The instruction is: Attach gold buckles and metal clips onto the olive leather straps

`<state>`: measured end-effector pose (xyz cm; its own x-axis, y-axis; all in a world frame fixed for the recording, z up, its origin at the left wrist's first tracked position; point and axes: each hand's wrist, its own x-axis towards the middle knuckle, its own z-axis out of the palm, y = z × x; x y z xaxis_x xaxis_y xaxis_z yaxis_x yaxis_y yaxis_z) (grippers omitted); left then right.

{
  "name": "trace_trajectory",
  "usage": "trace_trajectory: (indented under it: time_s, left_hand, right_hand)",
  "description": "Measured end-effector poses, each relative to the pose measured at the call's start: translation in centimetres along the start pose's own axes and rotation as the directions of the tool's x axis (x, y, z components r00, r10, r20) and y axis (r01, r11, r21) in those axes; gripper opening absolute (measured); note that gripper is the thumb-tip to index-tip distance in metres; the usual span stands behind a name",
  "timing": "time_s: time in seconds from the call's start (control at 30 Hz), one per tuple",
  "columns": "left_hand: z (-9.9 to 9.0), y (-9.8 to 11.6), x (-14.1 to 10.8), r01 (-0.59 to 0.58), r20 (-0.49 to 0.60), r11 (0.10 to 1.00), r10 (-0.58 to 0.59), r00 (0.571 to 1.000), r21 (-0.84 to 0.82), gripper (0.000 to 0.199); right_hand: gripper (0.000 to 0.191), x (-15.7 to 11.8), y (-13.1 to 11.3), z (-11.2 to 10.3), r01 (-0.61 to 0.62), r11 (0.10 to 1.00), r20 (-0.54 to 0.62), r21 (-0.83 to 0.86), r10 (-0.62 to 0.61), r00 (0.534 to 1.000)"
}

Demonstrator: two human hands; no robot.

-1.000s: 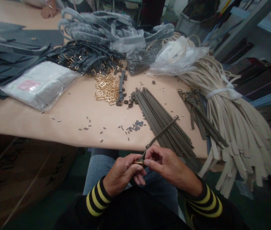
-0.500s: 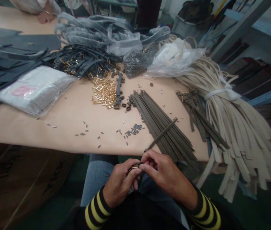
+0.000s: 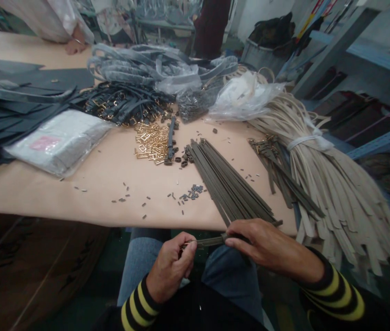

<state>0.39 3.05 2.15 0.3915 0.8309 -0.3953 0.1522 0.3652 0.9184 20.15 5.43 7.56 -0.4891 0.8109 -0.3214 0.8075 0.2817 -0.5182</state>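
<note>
Over my lap, a narrow olive-brown strap (image 3: 210,241) is stretched between my two hands. My left hand (image 3: 172,262) is closed around one end, where a bit of metal, partly hidden by the fingers, shows. My right hand (image 3: 267,243) pinches the strap farther along, close to the table edge. Just beyond lies a bundle of similar straps (image 3: 229,179). Gold buckles (image 3: 151,140) are heaped farther back, with dark keeper loops (image 3: 184,161) beside them. Small metal pieces (image 3: 193,192) lie scattered toward the front of the table.
Buckled olive straps (image 3: 274,165) and a tied bundle of beige strips (image 3: 329,184) lie at the right. Dark buckled straps (image 3: 122,101), a plastic-wrapped packet (image 3: 60,142) and clear plastic bags (image 3: 243,96) sit behind. Another person's hand (image 3: 76,46) rests at the far left.
My right hand has moved right, away from my left, and the strap now runs taut between them. The view has tilted up slightly.
</note>
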Motion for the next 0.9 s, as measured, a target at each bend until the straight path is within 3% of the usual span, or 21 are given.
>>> trace_trajectory:
  time_s: [0.1, 0.33, 0.5, 0.73, 0.9]
  left_hand:
    - [0.6, 0.3, -0.1, 0.010, 0.013, 0.999, -0.011, 1.000, 0.052, 0.033]
    - [1.3, 0.2, -0.5, -0.074, -0.049, 0.962, 0.089, 0.995, 0.261, 0.026]
    - [1.6, 0.0, -0.9, -0.156, -0.043, 0.909, 0.187, 0.981, 0.386, 0.025]
    - [1.4, -0.6, -1.3, -0.245, 0.090, 0.901, 0.228, 0.970, 0.359, 0.028]
    - [1.3, -0.9, -1.4, -0.329, 0.185, 0.903, 0.286, 0.940, 0.277, 0.019]
  right_hand:
    - [0.014, -0.3, -1.1, 0.3, 0.028, 0.998, 0.041, 0.063, -0.031, 0.999]
    - [0.016, -0.6, -2.7, 1.0, -0.020, 0.952, 0.133, 0.305, -0.022, 0.991]
    - [0.013, -0.6, -2.9, 1.4, 0.000, 0.975, 0.073, 0.223, -0.017, 0.997]
    - [0.022, -0.4, -2.8, 2.9, -0.035, 0.958, 0.059, 0.286, 0.019, 0.998]
    - [0.022, -0.7, -2.6, 3.1, -0.055, 0.890, 0.209, 0.452, -0.045, 0.977]
